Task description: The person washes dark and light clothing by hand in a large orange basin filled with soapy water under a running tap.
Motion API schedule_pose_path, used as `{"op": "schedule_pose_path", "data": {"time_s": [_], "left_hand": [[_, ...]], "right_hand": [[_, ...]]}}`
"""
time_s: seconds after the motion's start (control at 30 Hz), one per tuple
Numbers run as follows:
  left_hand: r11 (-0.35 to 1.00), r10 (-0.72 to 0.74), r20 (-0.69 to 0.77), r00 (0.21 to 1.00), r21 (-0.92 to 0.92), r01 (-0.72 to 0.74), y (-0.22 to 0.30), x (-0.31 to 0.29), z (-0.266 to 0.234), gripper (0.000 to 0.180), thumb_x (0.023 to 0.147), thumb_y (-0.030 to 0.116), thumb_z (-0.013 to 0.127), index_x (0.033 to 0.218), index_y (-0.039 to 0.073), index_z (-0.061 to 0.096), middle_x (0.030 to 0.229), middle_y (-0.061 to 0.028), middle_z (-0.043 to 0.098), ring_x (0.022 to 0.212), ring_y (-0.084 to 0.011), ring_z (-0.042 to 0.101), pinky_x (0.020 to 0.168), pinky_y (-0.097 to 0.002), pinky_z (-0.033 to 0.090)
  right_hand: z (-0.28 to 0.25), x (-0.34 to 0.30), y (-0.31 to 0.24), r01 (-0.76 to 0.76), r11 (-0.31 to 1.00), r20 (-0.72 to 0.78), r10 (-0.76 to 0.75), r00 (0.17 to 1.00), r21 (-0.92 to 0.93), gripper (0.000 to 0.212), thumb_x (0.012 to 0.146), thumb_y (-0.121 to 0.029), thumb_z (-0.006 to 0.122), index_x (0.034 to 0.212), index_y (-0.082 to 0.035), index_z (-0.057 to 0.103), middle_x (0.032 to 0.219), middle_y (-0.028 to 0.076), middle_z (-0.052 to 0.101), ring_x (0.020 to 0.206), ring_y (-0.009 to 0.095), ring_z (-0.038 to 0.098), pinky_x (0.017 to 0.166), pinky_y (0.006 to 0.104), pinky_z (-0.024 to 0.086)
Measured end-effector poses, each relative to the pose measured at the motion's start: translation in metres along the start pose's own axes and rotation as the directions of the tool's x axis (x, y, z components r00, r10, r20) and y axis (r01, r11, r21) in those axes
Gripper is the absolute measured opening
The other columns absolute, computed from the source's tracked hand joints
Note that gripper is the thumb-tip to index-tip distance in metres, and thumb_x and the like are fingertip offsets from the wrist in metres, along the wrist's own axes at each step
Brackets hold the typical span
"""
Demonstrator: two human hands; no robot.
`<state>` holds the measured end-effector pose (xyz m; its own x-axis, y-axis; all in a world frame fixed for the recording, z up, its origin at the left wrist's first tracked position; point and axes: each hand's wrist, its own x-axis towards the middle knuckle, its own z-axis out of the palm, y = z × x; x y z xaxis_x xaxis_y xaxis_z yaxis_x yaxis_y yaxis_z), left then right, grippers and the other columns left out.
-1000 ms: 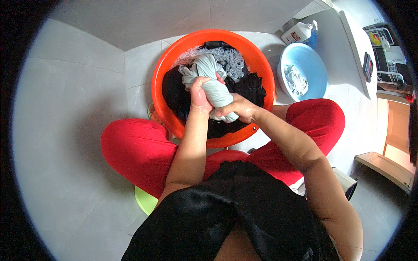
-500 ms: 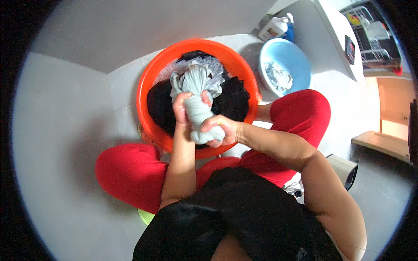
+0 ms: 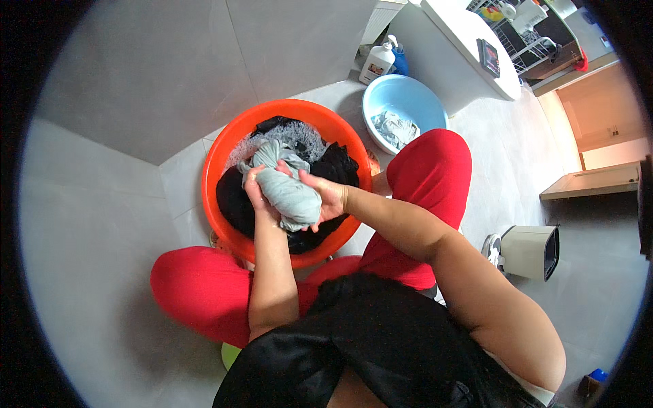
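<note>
A pale grey-green wet garment (image 3: 291, 196), gathered into a thick bundle, is held over an orange basin (image 3: 212, 170). My left hand (image 3: 256, 196) grips it from the left, fingers curled round its side. My right hand (image 3: 329, 198) cups the bundle's right side, with the thumb up and the other fingers partly hidden under the cloth. The bundle's far end trails onto black clothes (image 3: 231, 204) and suds (image 3: 303, 136) in the basin.
To the basin's right stands a light blue basin (image 3: 415, 92) with pale cloth (image 3: 394, 129) in it. Behind it are a white pump bottle (image 3: 377, 62) and a white fixture with a phone (image 3: 488, 58) on top. A beige bin (image 3: 527, 251) lies at right. Grey walls rise left and behind.
My right hand has loosened from a tight wrap to a looser cupping hold. The twisted bundle has become shorter and fuller. The view has shifted, showing more of the right side.
</note>
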<state>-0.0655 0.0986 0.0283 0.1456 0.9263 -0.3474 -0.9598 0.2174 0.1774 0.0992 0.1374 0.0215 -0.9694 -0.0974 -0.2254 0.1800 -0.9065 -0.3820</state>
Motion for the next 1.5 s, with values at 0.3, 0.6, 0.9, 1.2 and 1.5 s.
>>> {"op": "schedule_pose_path", "data": {"time_s": [0.3,0.6,0.9,1.2,1.5], "left_hand": [[0.460,0.129,0.497,0.858,-0.797,0.392,-0.029,-0.042,0.033,0.024,0.071,0.002,0.065,0.090,0.002,0.049,0.077,-0.0058,0.056,0.072,-0.0156,0.059,0.073,-0.0287,0.050],[0.764,-0.167,0.563,0.810,-0.446,0.467,-0.047,-0.057,0.018,0.093,0.065,0.055,0.077,0.125,-0.003,0.037,0.091,-0.0052,0.047,0.075,-0.0122,0.053,0.072,-0.0274,0.048],[0.931,-0.137,-0.232,0.963,0.303,0.205,-0.057,-0.048,0.003,0.044,0.078,0.048,0.069,0.093,0.009,0.057,0.068,-0.0068,0.059,0.050,-0.0170,0.056,0.045,-0.0307,0.050],[0.920,-0.144,0.162,0.976,-0.341,0.193,-0.029,-0.062,0.009,0.041,0.086,0.043,0.058,0.107,0.008,0.058,0.081,-0.0142,0.063,0.068,-0.0232,0.061,0.069,-0.0401,0.053],[0.958,-0.012,0.065,0.998,-0.284,0.030,-0.034,-0.015,-0.030,0.045,0.085,0.041,0.057,0.114,0.007,0.054,0.092,-0.0135,0.063,0.082,-0.0223,0.061,0.079,-0.0404,0.049]], "right_hand": [[0.010,0.075,0.021,0.654,0.746,-0.260,-0.660,0.705,-0.120,0.108,0.063,-0.087,0.041,0.124,0.001,0.049,0.124,0.018,0.054,0.113,0.034,0.054,0.097,0.0443,0.042],[-0.025,0.067,-0.075,0.178,0.547,-0.310,-0.680,0.665,-0.818,0.061,0.081,-0.050,0.059,0.116,0.000,0.058,0.107,0.017,0.063,0.097,0.028,0.061,0.085,0.0375,0.049],[-0.006,0.064,-0.070,-0.681,-0.227,-0.368,-0.702,0.609,-0.696,0.039,0.070,-0.034,0.067,0.093,-0.002,0.065,0.087,0.021,0.066,0.086,0.034,0.064,0.075,0.0404,0.050],[-0.010,0.056,-0.051,-0.816,-0.166,-0.587,-0.617,0.524,-0.554,0.068,0.077,-0.053,0.061,0.123,-0.004,0.052,0.111,0.026,0.059,0.104,0.035,0.059,0.089,0.0379,0.047],[0.079,0.036,-0.034,-0.795,-0.001,-0.629,-0.611,0.481,-0.607,0.089,0.085,-0.072,0.022,0.105,0.005,0.063,0.107,0.028,0.061,0.107,0.037,0.058,0.092,0.0408,0.044]]}}
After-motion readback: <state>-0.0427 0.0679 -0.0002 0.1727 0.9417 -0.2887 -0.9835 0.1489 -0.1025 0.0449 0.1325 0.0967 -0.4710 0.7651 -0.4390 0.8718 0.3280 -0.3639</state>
